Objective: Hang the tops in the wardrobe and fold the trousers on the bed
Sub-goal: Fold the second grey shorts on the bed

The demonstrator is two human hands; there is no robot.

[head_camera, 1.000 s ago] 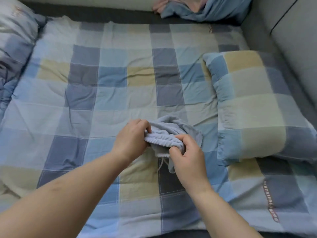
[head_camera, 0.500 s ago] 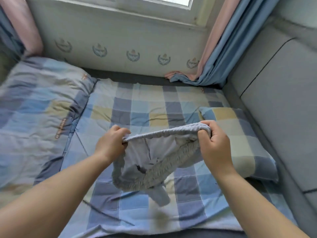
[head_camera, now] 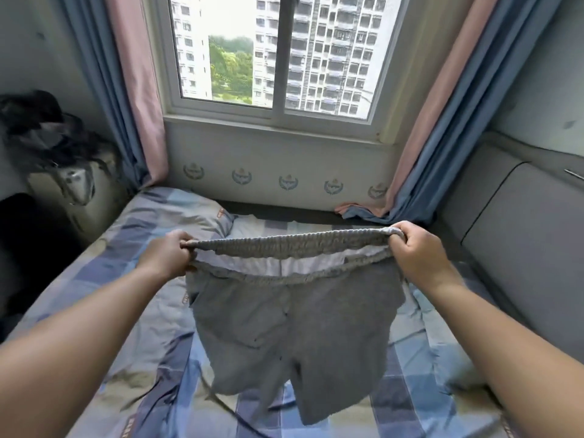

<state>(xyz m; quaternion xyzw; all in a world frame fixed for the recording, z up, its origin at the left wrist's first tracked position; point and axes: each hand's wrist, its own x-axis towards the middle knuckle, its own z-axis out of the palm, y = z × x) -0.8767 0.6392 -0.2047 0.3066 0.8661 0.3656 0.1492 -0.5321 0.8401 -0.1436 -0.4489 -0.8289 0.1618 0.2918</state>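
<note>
Compared with a second before, when the grey shorts (head_camera: pixel 294 327) were a bunched bundle worked between both hands low over the bed, the garment was now shaken out and held up at full width. The left hand (head_camera: pixel 167 252) had its fingers curled tight round the left end of the elastic waistband (head_camera: pixel 284 245); the right hand (head_camera: pixel 417 248) gripped the right end likewise. The waistband was stretched taut between them, the two legs hanging free above the checked bedsheet (head_camera: pixel 420 368), the hems apparently clear of it. The view had also lifted, taking in the window (head_camera: pixel 275 52).

Judgement: the garment had been opened and identified as a bottom, so it belonged to the folding part of the task; laying it flat on the bed would be the next step. No fold had yet been made.

Count: one pair of shorts, two hands, one pillow (head_camera: pixel 177 210) at the far left of the bed, two curtains (head_camera: pixel 126 90), one window with two panes. A dark heap (head_camera: pixel 41 121) at left could not be identified. No tops and no wardrobe were in view.
</note>
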